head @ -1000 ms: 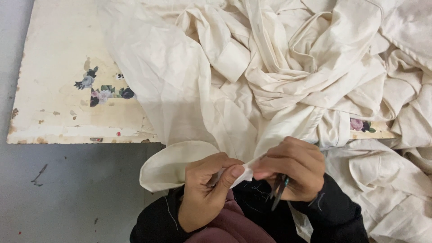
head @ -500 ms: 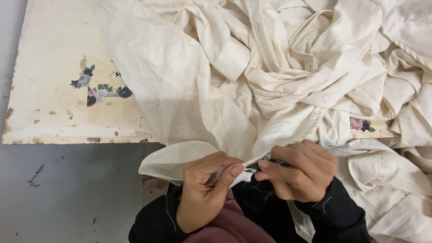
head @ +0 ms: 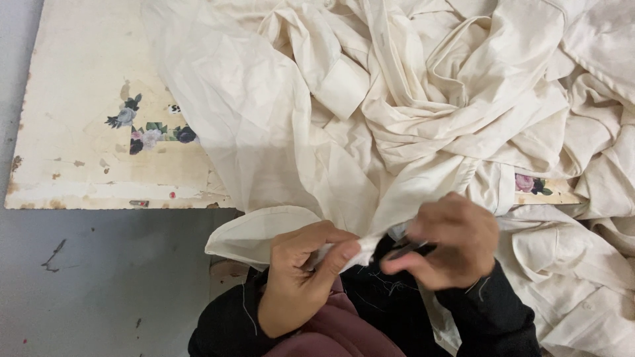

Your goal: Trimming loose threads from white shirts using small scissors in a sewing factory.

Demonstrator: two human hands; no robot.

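My left hand [head: 301, 277] pinches the cream cloth [head: 357, 246] edge, and at 3 o'clock, touching it, my right hand [head: 450, 241] grips a small dark tool [head: 405, 250].

Views: one camera only, worn on the person's head; no second view is sharing the scene.
Position: it is sitting above the person's lap and looking steeply down.
Facing: it is pointing forward and away from the body, so the dark sleeves are entering from the bottom edge and the worktop [head: 86, 178] is running across the top.
Nearness: it is sitting close to the hands, with the left hand [head: 301, 274] and right hand [head: 446, 241] filling the lower middle.
Coverage: the heaped cream cloth [head: 410, 99] is taking up most of the frame; the grey floor [head: 99, 284] is showing at lower left.
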